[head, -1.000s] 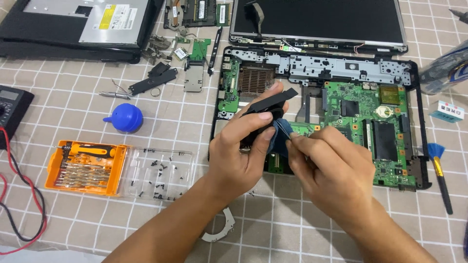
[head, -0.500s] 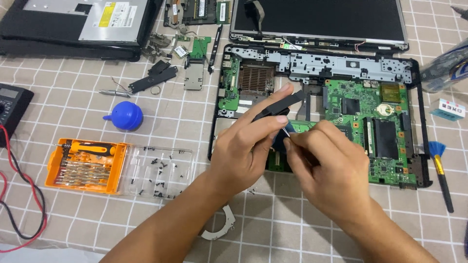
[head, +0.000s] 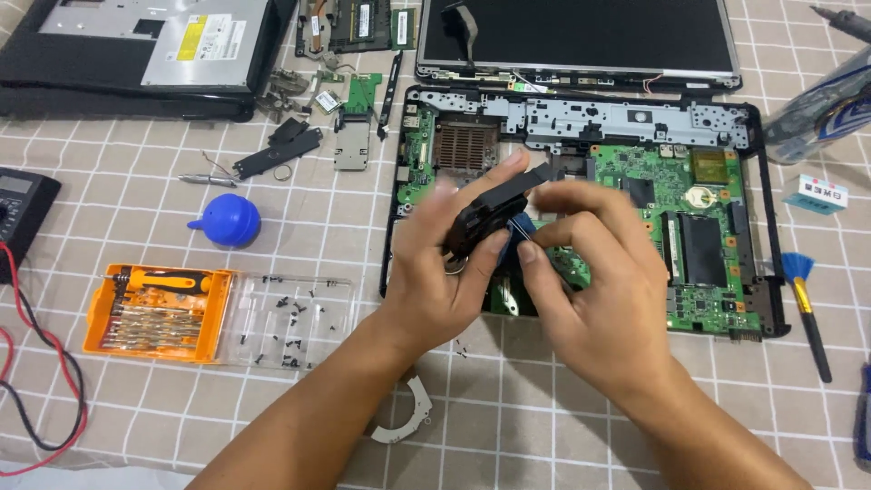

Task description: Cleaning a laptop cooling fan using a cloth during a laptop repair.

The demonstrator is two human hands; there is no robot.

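Black fan part (head: pixel 494 204) held by both hands above checked tablecloth (head: pixel 508 417).

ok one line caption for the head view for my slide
Left hand and right hand hold a black laptop part above the exposed green motherboard.

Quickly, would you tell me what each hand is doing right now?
Left hand: closed on the black part.
Right hand: fingers pinched at a small blue piece against that part.

screen: dark laptop screen (head: pixel 581 36), top centre, lying flat
label: yellow sticker (head: pixel 192 50) on silver drive, top left
package: small white box (head: pixel 815 194), right edge
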